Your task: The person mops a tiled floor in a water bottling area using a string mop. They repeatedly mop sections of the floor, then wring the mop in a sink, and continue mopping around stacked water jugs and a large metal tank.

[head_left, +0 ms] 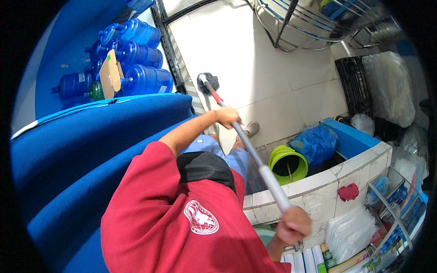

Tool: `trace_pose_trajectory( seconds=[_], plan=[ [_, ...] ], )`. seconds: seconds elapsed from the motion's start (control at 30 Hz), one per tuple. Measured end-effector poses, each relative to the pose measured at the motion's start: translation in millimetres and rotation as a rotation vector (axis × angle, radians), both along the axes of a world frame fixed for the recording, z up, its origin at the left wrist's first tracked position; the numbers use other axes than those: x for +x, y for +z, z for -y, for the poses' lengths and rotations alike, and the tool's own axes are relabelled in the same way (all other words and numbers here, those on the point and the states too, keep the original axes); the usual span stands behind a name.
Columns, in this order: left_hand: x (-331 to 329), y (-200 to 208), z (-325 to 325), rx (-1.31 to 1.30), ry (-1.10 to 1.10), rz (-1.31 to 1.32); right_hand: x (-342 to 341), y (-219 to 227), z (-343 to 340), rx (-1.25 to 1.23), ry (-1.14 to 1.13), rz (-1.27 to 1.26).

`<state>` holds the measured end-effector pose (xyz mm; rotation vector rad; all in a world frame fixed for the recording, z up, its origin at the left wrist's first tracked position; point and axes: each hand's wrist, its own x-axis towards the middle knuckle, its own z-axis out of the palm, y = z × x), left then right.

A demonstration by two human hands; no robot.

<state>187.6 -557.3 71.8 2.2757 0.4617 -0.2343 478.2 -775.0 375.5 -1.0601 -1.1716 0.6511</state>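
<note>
My left hand is wrapped round the grey pole of a mop, partway along it. Farther up the pole, at its light grey upper end, my right hand is closed in a fist. The pole slants from my right hand away to the far left, past a red section. Its dark, shaggy mop head rests on the pale tiled floor, close to a black rack's foot. My shoes stand on the tiles beside the pole.
Several blue water jugs lie stacked at the far left, behind a blue cloth-like surface. A lime-green bucket lies tipped inside a tiled basin, beside a blue plastic bag. A wire rack stands at the far right.
</note>
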Motion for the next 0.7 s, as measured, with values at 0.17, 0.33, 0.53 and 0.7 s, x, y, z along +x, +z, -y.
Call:
trace_pose_trajectory(
  seconds=[0.17, 0.33, 0.53, 0.7],
  plan=[
    [-104.2, -12.2, -61.8, 0.322, 0.438, -0.427, -97.2, -54.0, -82.9, -0.172, 0.262, -0.054],
    [-126.2, 17.2, -107.9, 0.411, 0.654, -0.103, -115.4, -23.1, -131.1, 0.022, 0.334, -0.088],
    [-59.6, 80.3, -108.2, 0.124, 0.430, -0.224, -88.2, 120.7, -148.1, -0.341, 0.089, 0.491],
    [-47.3, 84.4, -94.8, -0.036, 0.151, -0.027, -127.9, 199.7, -196.6, -0.983, 0.620, 1.165]
  ],
)
